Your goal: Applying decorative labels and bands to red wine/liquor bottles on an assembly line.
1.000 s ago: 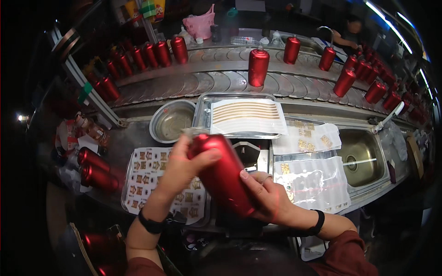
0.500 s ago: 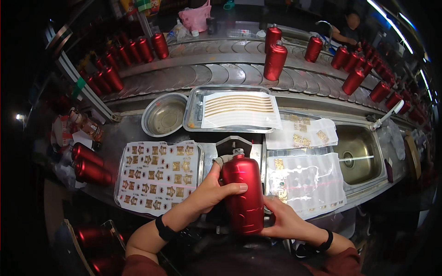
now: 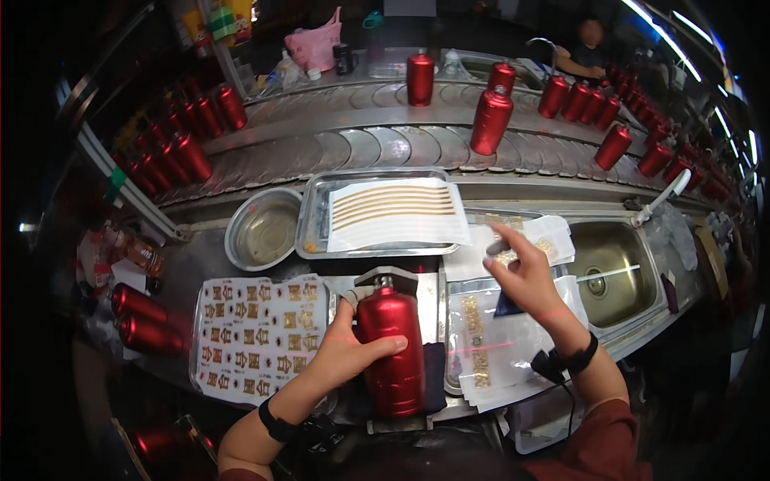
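My left hand [image 3: 346,353] is wrapped round the side of a glossy red bottle [image 3: 391,341], thumb across its front. The bottle stands roughly upright, its bare threaded neck toward the far side. Raised over the sheets at the right is my right hand [image 3: 531,280], thumb and forefinger apart, with grey coverings on the fingertips. Nothing shows between those fingers. A dark blue piece [image 3: 507,305] shows just below this hand; whether it is touched, I cannot tell. Below the hand lies a translucent sheet [image 3: 521,357] with a strip of gold decals [image 3: 475,341].
A decal sheet [image 3: 255,335] lies at left. Behind are a round metal bowl [image 3: 262,230] and a tray [image 3: 314,220] bearing a gold-striped sheet [image 3: 393,212]. A sink [image 3: 613,268] is at right. Red bottles [image 3: 492,120] stand on the conveyor [image 3: 361,150]; a person [image 3: 589,56] sits beyond.
My right hand has left the bottle's base and moved up and right over the sheets. My left hand keeps hold of the bottle. The view has shifted, and conveyor bottles have changed position.
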`<state>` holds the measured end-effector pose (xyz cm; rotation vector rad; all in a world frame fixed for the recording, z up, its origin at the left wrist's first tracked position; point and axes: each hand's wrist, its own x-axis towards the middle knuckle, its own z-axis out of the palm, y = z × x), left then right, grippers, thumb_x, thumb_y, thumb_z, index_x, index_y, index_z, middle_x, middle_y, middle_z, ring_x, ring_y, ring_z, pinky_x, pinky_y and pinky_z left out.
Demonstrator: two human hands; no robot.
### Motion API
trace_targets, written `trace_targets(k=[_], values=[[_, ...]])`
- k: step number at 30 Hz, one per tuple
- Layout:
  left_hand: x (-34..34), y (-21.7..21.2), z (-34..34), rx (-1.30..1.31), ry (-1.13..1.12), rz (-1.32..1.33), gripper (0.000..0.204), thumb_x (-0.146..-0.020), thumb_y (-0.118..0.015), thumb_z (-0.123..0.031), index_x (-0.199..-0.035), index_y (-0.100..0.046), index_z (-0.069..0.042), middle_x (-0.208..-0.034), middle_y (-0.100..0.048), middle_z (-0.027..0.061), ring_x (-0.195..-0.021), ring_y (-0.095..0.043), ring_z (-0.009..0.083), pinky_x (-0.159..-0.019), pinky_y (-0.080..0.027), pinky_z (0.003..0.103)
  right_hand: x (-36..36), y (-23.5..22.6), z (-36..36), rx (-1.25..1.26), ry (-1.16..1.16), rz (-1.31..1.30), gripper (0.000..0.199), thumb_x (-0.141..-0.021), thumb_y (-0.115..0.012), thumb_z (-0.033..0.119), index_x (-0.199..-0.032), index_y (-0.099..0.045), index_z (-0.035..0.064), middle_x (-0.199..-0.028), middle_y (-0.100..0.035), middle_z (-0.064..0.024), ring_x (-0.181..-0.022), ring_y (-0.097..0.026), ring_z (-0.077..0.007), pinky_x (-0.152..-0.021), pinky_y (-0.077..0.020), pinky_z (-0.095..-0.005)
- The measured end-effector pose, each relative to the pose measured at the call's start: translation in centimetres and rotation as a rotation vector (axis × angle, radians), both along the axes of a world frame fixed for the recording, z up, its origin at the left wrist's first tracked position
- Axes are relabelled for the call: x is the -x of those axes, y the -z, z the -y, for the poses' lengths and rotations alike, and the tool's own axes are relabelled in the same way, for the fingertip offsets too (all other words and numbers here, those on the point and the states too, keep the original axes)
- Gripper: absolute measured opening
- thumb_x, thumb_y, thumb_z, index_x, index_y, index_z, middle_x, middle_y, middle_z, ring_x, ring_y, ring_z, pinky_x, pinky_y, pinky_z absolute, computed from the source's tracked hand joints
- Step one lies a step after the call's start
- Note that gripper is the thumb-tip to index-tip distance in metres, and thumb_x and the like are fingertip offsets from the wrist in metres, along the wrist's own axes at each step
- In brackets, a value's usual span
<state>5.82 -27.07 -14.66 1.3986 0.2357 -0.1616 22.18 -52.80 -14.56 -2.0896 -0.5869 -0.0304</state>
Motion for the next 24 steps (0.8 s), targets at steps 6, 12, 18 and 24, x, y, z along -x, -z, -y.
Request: trace_targets(k=[6,12,18,24], values=[[-0.9,0.6,0.0,-0.152,0.033,0.031,0.092,-0.074,-0.086,-0.015,-0.143,-0.025,-0.003,-0.128,-0.054,0.0154,-0.117,-0.057,0.0218,-0.100,-0.049,0.037,-17.7,-0.3,2.4,0.327,0.378,0.413,0.079,-0.081,-0.070,0.027,-0.149,-0.035,0.0088,-0.111,-0.059,-0.0280,-0.099,-0.062,-0.0430,-0.085,-0.0500,-0.0501],[1.8,1.7,-4.8,-0.044,-0.208,-0.011,0.078,-0.084,-0.076,-0.006,-0.145,-0.027,-0.004,-0.139,-0.041,0.0137,-0.118,-0.052,0.0219,-0.097,-0.051,0.035,-30.8,-2.7,1.4,0.529,0.530,0.580,0.081,-0.083,-0.068,0.034,-0.152,-0.031,0.0161,-0.116,-0.057,-0.0302,-0.102,-0.061,-0.0470,-0.088,-0.0509,-0.0533],[-2.3,0.7,-11.3,-0.267,-0.431,0.044,0.055,-0.091,-0.069,-0.009,-0.136,-0.038,0.001,-0.134,-0.045,0.0141,-0.107,-0.057,0.0151,-0.091,-0.050,0.029,-38.0,-1.7,9.6,0.626,0.612,0.590,0.050,-0.088,-0.064,0.034,-0.132,-0.053,0.0134,-0.112,-0.060,-0.0251,-0.107,-0.059,-0.0441,-0.089,-0.0501,-0.0515],[-7.4,0.0,-23.1,-0.632,-0.673,0.122,0.041,-0.092,-0.069,-0.031,-0.121,-0.057,-0.005,-0.101,-0.062,0.0025,-0.087,-0.058,0.0098,-0.077,-0.047,0.023,-37.0,-2.5,7.8,0.534,0.604,0.623,0.029,-0.089,-0.065,0.029,-0.093,-0.062,0.0001,-0.096,-0.060,-0.0224,-0.096,-0.060,-0.0413,-0.082,-0.0480,-0.0478]])
